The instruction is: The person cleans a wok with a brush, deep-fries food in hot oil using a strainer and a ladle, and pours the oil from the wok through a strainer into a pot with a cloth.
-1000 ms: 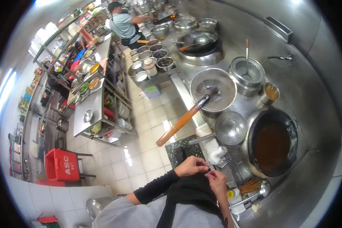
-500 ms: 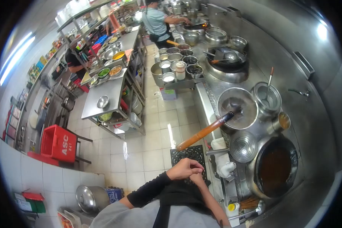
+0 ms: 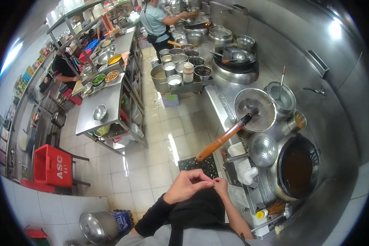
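Note:
My left hand point(image 3: 188, 187), below a black sleeve, is held in front of my black apron point(image 3: 199, 211). Its thumb and fingers come together at the tips, against the fingertips of my right hand point(image 3: 221, 186). The right fingers are also pinched together, and anything between the fingertips is too small to make out. Just beyond my hands, the wooden handle point(image 3: 221, 141) of a large strainer point(image 3: 255, 110) juts out over the stove edge. A round perforated skimmer point(image 3: 263, 150) lies beside it, near a white cloth point(image 3: 247, 174).
To the right, a wok point(image 3: 298, 168) holds dark brown liquid. A metal pot point(image 3: 281, 96) with a ladle stands behind it. Sauce containers point(image 3: 188, 71) sit further up the line. A co-worker point(image 3: 156, 24) stands at the far stove. On the left are a steel table point(image 3: 96, 102) and red bin point(image 3: 53, 166).
My hands were overlapping at the wrist and are now side by side with fingertips meeting. The view has shifted slightly. The far co-worker's arm has moved.

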Demonstrator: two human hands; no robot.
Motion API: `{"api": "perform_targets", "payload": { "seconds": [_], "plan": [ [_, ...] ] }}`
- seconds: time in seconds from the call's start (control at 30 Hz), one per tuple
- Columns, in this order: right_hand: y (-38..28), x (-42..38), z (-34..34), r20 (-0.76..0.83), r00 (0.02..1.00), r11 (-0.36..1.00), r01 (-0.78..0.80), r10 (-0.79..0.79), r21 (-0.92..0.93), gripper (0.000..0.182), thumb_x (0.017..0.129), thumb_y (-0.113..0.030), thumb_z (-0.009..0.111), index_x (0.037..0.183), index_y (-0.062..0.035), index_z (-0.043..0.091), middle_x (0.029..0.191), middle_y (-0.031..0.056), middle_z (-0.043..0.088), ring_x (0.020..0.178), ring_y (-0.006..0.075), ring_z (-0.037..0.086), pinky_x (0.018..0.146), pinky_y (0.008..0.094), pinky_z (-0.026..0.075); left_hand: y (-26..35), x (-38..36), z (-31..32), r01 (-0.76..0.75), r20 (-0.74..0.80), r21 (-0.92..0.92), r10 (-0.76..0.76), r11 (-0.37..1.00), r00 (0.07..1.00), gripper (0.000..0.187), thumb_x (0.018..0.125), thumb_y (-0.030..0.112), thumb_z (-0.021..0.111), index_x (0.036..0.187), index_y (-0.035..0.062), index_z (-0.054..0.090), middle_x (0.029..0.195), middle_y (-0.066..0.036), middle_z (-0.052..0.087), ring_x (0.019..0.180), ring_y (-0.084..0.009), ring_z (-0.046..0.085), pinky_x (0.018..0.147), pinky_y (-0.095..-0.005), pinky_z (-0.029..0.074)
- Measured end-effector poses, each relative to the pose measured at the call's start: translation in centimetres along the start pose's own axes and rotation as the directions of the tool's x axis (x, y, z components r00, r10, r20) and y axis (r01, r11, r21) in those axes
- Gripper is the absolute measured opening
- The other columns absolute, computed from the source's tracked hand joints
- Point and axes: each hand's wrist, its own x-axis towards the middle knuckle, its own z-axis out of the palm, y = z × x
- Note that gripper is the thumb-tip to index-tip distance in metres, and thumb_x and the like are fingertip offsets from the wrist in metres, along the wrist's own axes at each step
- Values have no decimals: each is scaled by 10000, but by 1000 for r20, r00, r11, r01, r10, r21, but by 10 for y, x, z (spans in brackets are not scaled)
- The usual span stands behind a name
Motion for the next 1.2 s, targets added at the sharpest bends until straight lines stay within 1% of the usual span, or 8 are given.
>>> {"api": "perform_targets", "payload": {
  "seconds": [0.13, 0.3, 0.4, 0.5, 0.63, 0.93, 1.03, 1.2],
  "plan": [
    [28, -1, -3, -84, 990, 922, -75, 115, 381, 205, 862, -159, 818, 775, 17, 761, 647, 26, 689, 551, 88, 611, 524, 256, 465, 10, -4, -12, -18, -48, 35, 20, 999, 999, 98, 941, 50, 744, 1011, -15, 764, 948, -54, 732, 900, -108, 684, 825, -254, 547],
    [62, 0, -17, -70, 985, 867, -104, 157, 488, 200, 925, -134, 740, 797, 21, 745, 702, 37, 690, 620, 99, 616, 564, 251, 465, 3, -9, -13, -15, -78, -12, 14, 1000, 997, 100, 947, 52, 737, 1008, -26, 756, 957, -67, 757, 899, -107, 692, 842, -259, 553],
    [83, 14, -14, 11, 996, 607, -63, 88, 792, 162, 1020, -100, 609, 1018, 31, 704, 850, 63, 680, 717, 129, 634, 617, 272, 498, -2, -11, -12, 57, -67, 81, -52, 995, 996, 128, 946, 96, 744, 1008, -14, 760, 921, -33, 750, 857, -73, 665, 784, -234, 539],
    [15, -2, -26, -72, 997, 281, 63, 23, 958, 175, 1020, -50, 601, 1131, 67, 669, 1058, 139, 701, 973, 215, 670, 940, 363, 551, -1, -12, -9, 117, -77, 130, -107, 985, 991, 110, 939, 72, 739, 998, -17, 766, 918, -52, 755, 849, -98, 677, 800, -260, 544],
    [-97, -42, -61, -161, 982, 140, 174, -101, 975, 345, 976, 65, 564, 1320, 82, 571, 1273, 187, 640, 1176, 271, 634, 1106, 370, 482, -20, 0, -6, 62, -85, 129, -51, 990, 995, 149, 964, 81, 723, 1038, -42, 763, 964, -80, 762, 882, -103, 682, 831, -255, 544],
    [-187, -98, -103, -85, 956, 30, 97, -282, 995, 533, 889, 148, 511, 1417, 82, 474, 1409, 218, 547, 1344, 352, 547, 1158, 457, 468, -58, 36, 22, -18, -60, 103, 25, 994, 998, 366, 960, 23, 702, 1311, -63, 644, 1063, -91, 729, 1002, -134, 679, 910, -281, 548],
    [-192, -98, -99, -70, 945, -26, 65, -321, 998, 483, 934, 62, 497, 1417, 82, 477, 1430, 229, 537, 1355, 360, 530, 1106, 473, 504, -53, 41, 34, -121, -58, 66, 125, 990, 991, 393, 925, -40, 724, 1306, -73, 634, 1051, -98, 733, 970, -137, 691, 878, -271, 562],
    [-202, -102, -100, 0, 954, -25, -8, -299, 1000, 468, 1041, -178, 441, 1433, 78, 471, 1469, 249, 516, 1355, 364, 524, 1064, 454, 507, -62, 44, 28, -224, -128, 257, 263, 940, 956, 184, 922, -6, 733, 1097, -62, 722, 896, -95, 754, 814, -124, 717, 760, -255, 577]
  ]
}}
